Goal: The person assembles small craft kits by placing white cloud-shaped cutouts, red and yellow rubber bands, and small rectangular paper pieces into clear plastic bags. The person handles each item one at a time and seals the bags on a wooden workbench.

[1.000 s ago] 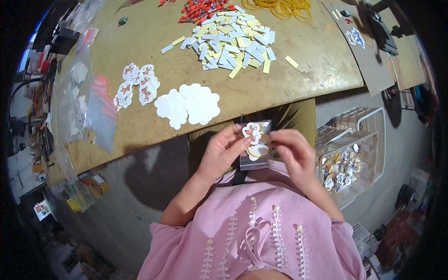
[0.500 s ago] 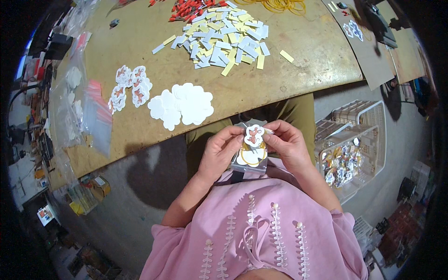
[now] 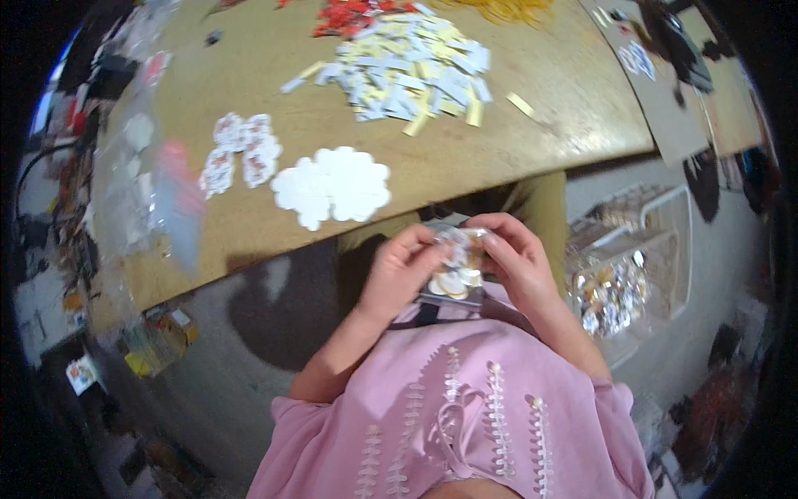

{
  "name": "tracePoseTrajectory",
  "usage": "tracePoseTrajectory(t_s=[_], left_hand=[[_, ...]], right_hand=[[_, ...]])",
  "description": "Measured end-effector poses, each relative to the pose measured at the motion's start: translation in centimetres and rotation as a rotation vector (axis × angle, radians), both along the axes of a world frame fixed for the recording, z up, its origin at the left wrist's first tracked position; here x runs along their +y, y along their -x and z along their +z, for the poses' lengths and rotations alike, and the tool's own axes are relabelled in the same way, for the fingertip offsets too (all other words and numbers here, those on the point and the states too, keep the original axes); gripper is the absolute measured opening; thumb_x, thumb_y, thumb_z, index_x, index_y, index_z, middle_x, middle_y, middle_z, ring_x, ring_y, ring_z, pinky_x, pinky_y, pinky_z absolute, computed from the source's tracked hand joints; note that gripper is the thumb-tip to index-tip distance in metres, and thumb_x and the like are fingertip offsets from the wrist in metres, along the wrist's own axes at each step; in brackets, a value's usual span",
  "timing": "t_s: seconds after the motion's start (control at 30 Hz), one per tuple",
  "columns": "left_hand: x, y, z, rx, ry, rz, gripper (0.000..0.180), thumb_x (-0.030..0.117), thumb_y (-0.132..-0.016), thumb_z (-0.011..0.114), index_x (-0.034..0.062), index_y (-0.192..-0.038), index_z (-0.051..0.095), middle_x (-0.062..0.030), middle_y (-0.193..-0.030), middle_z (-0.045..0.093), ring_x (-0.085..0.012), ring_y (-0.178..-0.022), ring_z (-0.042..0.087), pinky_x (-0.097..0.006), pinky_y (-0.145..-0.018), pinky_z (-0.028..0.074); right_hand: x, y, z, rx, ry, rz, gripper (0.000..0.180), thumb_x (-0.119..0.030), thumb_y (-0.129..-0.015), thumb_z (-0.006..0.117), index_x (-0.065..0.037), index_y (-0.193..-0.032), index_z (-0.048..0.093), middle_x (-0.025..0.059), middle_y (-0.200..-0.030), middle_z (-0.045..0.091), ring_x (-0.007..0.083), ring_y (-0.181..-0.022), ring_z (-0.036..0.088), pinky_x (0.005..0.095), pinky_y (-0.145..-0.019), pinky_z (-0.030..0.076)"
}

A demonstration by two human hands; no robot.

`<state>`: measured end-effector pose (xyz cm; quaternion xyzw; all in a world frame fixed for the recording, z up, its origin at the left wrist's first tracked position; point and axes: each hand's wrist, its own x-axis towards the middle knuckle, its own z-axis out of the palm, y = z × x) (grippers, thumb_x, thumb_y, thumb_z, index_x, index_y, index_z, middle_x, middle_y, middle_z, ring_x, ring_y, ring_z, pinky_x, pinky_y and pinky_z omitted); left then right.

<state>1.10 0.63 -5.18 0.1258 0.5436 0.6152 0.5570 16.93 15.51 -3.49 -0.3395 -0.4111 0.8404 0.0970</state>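
Note:
A small clear plastic bag (image 3: 451,288) is held above my lap, with white rounded cut-outs showing through its lower half. My left hand (image 3: 399,268) pinches the bag's upper left edge between thumb and fingers. At the opposite upper edge, my right hand (image 3: 517,258) grips the bag, its fingers bent around the corner. A pale printed cut-out (image 3: 455,247) shows between the two hands at the upper part of the bag, under glare. Motion blur smears the picture, so whether that cut-out lies fully inside cannot be told.
White scalloped cut-outs (image 3: 332,190) and printed cut-outs (image 3: 241,154) lie near the table's front edge. Farther back are a heap of white and yellow strips (image 3: 411,71), red pieces (image 3: 353,15) and yellow bands (image 3: 499,10). Filled bags sit in a white basket (image 3: 611,295) at right.
The printed cut-out, sharp at the bag's top before, now looks paler and glare-covered. My right fingers have closed further over the bag's upper corner. The whole view has shifted slightly.

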Motion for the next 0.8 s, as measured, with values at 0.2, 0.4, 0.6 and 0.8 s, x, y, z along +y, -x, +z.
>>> tracePoseTrajectory(t_s=[0.2, 0.4, 0.6, 0.8], left_hand=[[0.4, 0.1, 3.4, 0.997, -0.200, -0.092, 0.012, 0.006, -0.089, 0.077, 0.0019, -0.100, 0.074, -0.0133, -0.101, 0.072, -0.0271, -0.090, 0.072, -0.036, -0.079, 0.058], [-5.8, 10.6, 6.7, 1.542, 0.137, 0.371, 0.013, 0.012, -0.085, 0.082, 0.0104, -0.095, 0.074, -0.0072, -0.089, 0.072, -0.0323, -0.080, 0.069, -0.043, -0.077, 0.055], [-13.7, 19.7, 5.4, 2.048, 0.692, 0.448, 0.026, 0.013, -0.086, 0.078, 0.0026, -0.109, 0.072, -0.0157, -0.114, 0.072, -0.0373, -0.106, 0.066, -0.048, -0.092, 0.054], [-15.1, 20.5, 4.2, 1.960, 0.628, 0.324, 0.037, 0.011, -0.082, 0.080, 0.0042, -0.118, 0.070, -0.0155, -0.118, 0.070, -0.0374, -0.107, 0.065, -0.047, -0.091, 0.053]], right_hand=[[-0.2, -0.9, -0.7, -0.106, -0.065, 0.157, 0.036, -0.002, -0.094, 0.072, 0.000, -0.130, 0.064, 0.0102, -0.122, 0.070, 0.0185, -0.110, 0.067, 0.0311, -0.096, 0.055], [7.2, -6.4, -2.9, -0.238, -0.511, -0.046, 0.015, -0.005, -0.103, 0.062, 0.001, -0.114, 0.069, 0.0051, -0.100, 0.073, 0.0114, -0.091, 0.069, 0.0238, -0.080, 0.053], [16.0, -20.3, -8.4, -0.727, -1.226, -0.029, 0.016, -0.005, -0.104, 0.057, 0.001, -0.115, 0.066, 0.0116, -0.098, 0.074, 0.0184, -0.081, 0.067, 0.0304, -0.073, 0.053], [19.8, -41.7, -19.1, -1.368, -1.369, 0.371, 0.024, -0.008, -0.099, 0.053, 0.000, -0.111, 0.071, 0.0259, -0.091, 0.070, 0.0466, -0.085, 0.069, 0.0543, -0.072, 0.054]])
